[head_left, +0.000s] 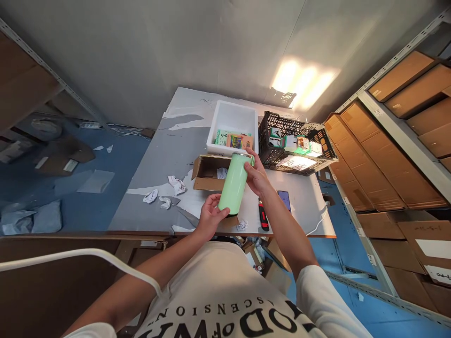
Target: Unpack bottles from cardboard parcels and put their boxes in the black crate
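Observation:
A light green tumbler (234,183) with a handle loop near its top is held tilted above the table. My left hand (211,217) is closed on its lower end, near the dark base. My right hand (257,174) grips the upper end beside the handle. Behind the tumbler stands an open cardboard box (206,182) with white paper inside. Crumpled paper (176,185) lies left of the box, and another crumpled piece (242,226) is near the table's front edge. A red and black box cutter (263,217) rests below my right forearm.
A white bin (214,123) with colourful packets stands at the back, beside a black plastic crate (269,157) of small boxes. A phone (283,200) lies on the table (148,162) to the right. Shelves with cardboard boxes (373,155) line the right side. A white cable (84,252) crosses the lower left.

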The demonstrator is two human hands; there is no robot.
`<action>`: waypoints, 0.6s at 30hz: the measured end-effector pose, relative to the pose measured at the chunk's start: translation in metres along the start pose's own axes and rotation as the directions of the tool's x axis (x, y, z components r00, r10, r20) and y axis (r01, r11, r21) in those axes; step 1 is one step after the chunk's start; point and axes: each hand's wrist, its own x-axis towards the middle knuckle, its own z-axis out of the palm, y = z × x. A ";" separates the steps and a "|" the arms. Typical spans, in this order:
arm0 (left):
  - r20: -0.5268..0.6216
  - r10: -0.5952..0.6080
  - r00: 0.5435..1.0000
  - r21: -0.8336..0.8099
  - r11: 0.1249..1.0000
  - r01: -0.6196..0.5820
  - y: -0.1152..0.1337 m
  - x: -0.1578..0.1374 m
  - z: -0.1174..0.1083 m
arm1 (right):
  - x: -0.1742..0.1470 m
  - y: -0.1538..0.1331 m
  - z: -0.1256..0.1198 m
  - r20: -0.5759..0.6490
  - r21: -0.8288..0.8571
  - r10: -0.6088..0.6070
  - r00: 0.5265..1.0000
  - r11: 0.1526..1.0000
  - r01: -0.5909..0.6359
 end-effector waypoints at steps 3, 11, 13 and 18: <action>0.088 -0.118 0.989 -0.157 0.979 0.130 0.003 -0.002 -0.001 | 0.001 -0.002 -0.008 0.075 0.019 -0.023 0.997 1.000 0.022; 0.226 -0.309 0.924 -0.221 0.907 0.358 0.003 -0.004 0.003 | 0.000 0.000 -0.011 0.075 0.028 0.014 0.997 0.999 -0.016; 0.184 -0.222 0.958 -0.158 0.955 0.251 0.002 -0.005 0.004 | 0.000 -0.002 -0.008 0.041 0.003 0.013 0.999 1.000 -0.013; -0.030 0.064 0.998 0.123 0.991 -0.060 -0.001 -0.005 0.007 | -0.003 -0.005 -0.001 -0.033 -0.125 0.005 0.999 0.992 -0.009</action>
